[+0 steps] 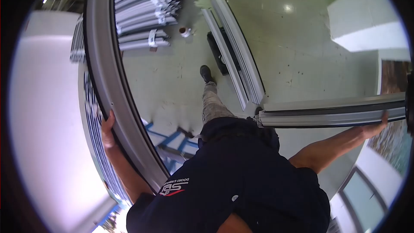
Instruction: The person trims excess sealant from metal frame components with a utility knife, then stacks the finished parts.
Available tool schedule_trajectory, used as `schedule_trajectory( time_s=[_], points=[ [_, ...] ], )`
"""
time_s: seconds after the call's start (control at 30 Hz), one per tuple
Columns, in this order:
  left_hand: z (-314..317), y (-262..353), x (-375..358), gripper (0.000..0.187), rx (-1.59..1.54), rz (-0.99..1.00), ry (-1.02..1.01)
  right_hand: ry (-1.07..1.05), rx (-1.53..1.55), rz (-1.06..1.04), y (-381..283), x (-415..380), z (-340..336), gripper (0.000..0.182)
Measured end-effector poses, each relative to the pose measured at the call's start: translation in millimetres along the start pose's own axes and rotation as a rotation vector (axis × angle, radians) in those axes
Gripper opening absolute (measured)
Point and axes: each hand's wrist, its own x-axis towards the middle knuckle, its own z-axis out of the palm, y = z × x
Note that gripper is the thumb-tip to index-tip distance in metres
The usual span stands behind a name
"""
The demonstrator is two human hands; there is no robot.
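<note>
On the left, a long grey metal profile (pixel 110 60) with dark edges runs from the top of the view down to my side. My left hand (pixel 108 129) grips its outer edge, the thumb against its face and the other fingers mostly hidden. At the right, a second set of silver aluminium profiles (pixel 327 114) stretches sideways from my hip to the view's edge. My right hand (pixel 377 126) holds them from the near side near their far end, one digit showing over the edge and the rest hidden.
Several long profiles (pixel 241 51) lie across a black support (pixel 217 51) on the floor ahead. Stacked profile bundles (pixel 146 4) fill the upper left, near a small brown-and-white roll (pixel 185 31). A blue frame (pixel 172 140) stands low beside me. A white block (pixel 366 17) is at upper right.
</note>
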Motion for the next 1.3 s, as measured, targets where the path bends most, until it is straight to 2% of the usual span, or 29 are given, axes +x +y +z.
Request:
schedule_trajectory(
  time_s=[0.1, 0.17, 0.2, 0.27, 0.37, 0.47, 0.57, 0.67, 0.7, 0.77, 0.83, 0.9, 0.93, 0.97, 1.03, 1.07, 1.13, 1.2, 1.3],
  points=[
    [-50.3, 45.7, 145.5, 0.051, 0.211, 0.074, 0.124, 0.287, -0.122, -0.037, -8.5, -76.9, 31.5, 0.077],
    [-73.4, 77.8, 243.3, 0.048, 0.379, 0.091, 0.081, 0.424, -0.264, -0.079, -12.6, -145.8, 69.0, 0.076],
    [-48.8, 96.4, 276.6, 0.047, 0.398, 0.033, 0.010, 0.482, -0.251, -0.056, -7.6, -165.4, 84.9, 0.077],
    [-9.5, 119.7, 321.7, 0.047, 0.434, -0.053, -0.153, 0.609, -0.236, -0.032, -4.2, -218.9, 103.1, 0.077],
    [16.9, 149.6, 395.2, 0.047, 0.419, -0.186, -0.453, 0.776, -0.189, -0.057, -6.1, -289.7, 126.3, 0.078],
    [38.3, 163.7, 427.4, 0.047, 0.394, -0.370, -0.612, 0.888, -0.154, -0.118, -11.8, -360.1, 157.5, 0.076],
    [26.5, 173.2, 483.3, 0.047, 0.573, -0.376, -0.653, 0.964, -0.090, -0.145, -7.2, -429.2, 170.1, 0.068],
    [-1.6, 183.3, 548.1, 0.047, 0.762, -0.278, -0.686, 1.106, -0.050, -0.176, 6.0, -513.3, 167.9, 0.047],
    [-5.6, 188.3, 555.2, 0.048, 0.833, -0.237, -0.698, 1.133, -0.056, -0.195, 12.2, -540.4, 164.9, 0.042],
    [-13.2, 206.4, 554.9, 0.052, 1.066, -0.036, -0.594, 1.174, -0.096, -0.234, 27.1, -596.9, 154.8, 0.039],
    [-30.1, 222.7, 564.6, 0.058, 1.044, -0.136, -0.714, 1.195, -0.355, -0.352, 27.6, -662.3, 169.2, 0.038],
    [-35.8, 239.4, 571.1, 0.060, 1.076, -0.236, -0.805, 1.242, -0.290, -0.381, 1.0, -713.5, 212.0, 0.038],
    [-37.2, 243.1, 540.4, 0.059, 1.089, -0.173, -0.896, 1.253, -0.302, -0.375, -10.3, -737.6, 225.5, 0.042],
    [-42.5, 250.0, 552.2, 0.059, 1.109, -0.188, -0.948, 1.259, -0.306, -0.367, -19.6, -763.9, 238.0, 0.047],
    [-47.8, 249.6, 571.7, 0.059, 1.084, -0.213, -1.062, 1.279, -0.334, -0.475, -36.8, -814.4, 247.7, 0.045],
    [-51.8, 249.5, 569.3, 0.058, 1.018, -0.315, -1.142, 1.284, -0.351, -0.520, -46.7, -838.7, 254.3, 0.044],
    [-50.5, 244.5, 595.7, 0.057, 1.104, -0.261, -1.153, 1.309, -0.377, -0.545, -61.5, -879.6, 284.5, 0.045],
    [-49.9, 244.2, 580.6, 0.056, 1.106, -0.138, -1.188, 1.391, -0.489, -0.579, -71.2, -917.7, 312.6, 0.047],
    [-44.7, 230.0, 606.9, 0.055, 1.103, -0.183, -1.253, 1.524, -0.547, -0.572, -80.5, -962.3, 353.5, 0.047]
  ],
)
